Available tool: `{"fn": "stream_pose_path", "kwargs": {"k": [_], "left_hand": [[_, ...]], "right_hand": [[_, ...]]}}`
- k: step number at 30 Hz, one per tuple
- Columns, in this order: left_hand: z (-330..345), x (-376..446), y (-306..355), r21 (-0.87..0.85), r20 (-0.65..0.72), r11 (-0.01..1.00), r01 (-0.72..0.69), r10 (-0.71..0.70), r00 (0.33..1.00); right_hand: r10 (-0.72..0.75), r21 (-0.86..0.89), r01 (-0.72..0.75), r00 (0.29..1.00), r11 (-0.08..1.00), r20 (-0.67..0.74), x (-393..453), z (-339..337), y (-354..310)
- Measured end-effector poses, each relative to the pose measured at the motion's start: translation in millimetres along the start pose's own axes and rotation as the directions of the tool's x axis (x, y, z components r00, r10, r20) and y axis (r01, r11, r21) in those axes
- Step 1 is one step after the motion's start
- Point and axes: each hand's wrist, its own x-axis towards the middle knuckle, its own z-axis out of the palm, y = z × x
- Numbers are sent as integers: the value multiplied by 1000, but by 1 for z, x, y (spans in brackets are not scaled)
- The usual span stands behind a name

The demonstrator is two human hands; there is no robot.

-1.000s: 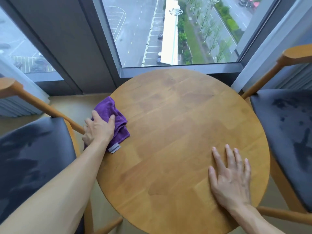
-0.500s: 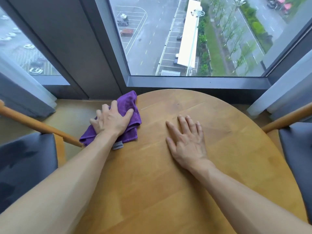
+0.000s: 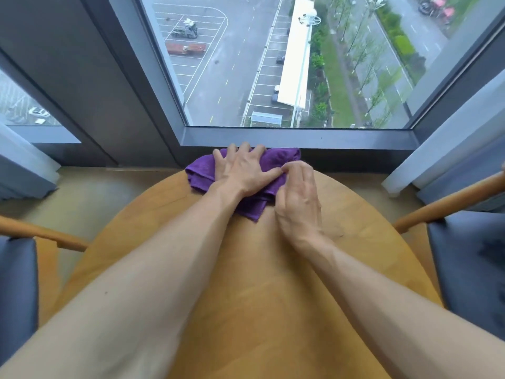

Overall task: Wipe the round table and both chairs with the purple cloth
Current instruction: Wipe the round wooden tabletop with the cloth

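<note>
My left hand (image 3: 243, 173) presses flat on the cloth (image 3: 200, 170) at the table's (image 3: 273, 296) far edge; my right hand (image 3: 297, 198), fingers curled, seems to pinch its edge.

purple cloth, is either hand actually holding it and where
The left hand presses flat on the middle of the purple cloth; the right hand pinches its right edge.

We see two bare forearms and hands: left hand (image 3: 243, 170), right hand (image 3: 297, 198). No sleeves, gloves, rings or watch are worn.
</note>
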Motion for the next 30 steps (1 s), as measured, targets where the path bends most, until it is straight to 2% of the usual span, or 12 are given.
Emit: {"fn": "stream_pose_path", "kwargs": {"k": [2, 5, 9, 12, 15, 17, 20, 23, 25, 27, 30], "left_hand": [[3, 3, 35, -12, 8, 992, -129, 129, 992], [11, -2, 86, 14, 12, 945, -328, 328, 945], [18, -15, 125, -11, 57, 891, -454, 454, 889], [13, -23, 124, -158, 35, 864, -479, 489, 871], [4, -31, 104, -400, 19, 789, -466, 516, 857], [-1, -37, 85, -523, -14, 749, -406, 469, 883], [-3, -52, 49, -443, -83, 832, -335, 334, 939], [1, -64, 10, -241, -124, 939, -245, 221, 967], [0, -72, -18, -212, -191, 975, -69, 28, 981], [-3, -80, -43, -171, -265, 982, 80, -124, 956], [1, -99, -58, -51, -231, 990, 129, -137, 963]], "right_hand": [[-15, -80, 11, 999, 997, -47, 15, -17, 11], [23, -325, -64, 992, 944, -127, 21, -43, 36], [30, -486, -113, 984, 866, -175, 9, -74, 66], [31, -501, -92, 991, 860, -129, 12, -87, 73], [89, -414, -50, 993, 909, 74, 29, -88, 72], [169, -412, -66, 961, 909, 218, 38, -79, 67], [266, -567, -42, 910, 823, 319, 42, -49, 50], [182, -678, 92, 929, 730, 322, 38, -17, 31], [119, -716, 164, 938, 679, 327, 37, -3, 26], [73, -709, 207, 937, 675, 342, 39, 6, 24], [7, -645, 260, 925, 719, 381, 50, 14, 23]]}}
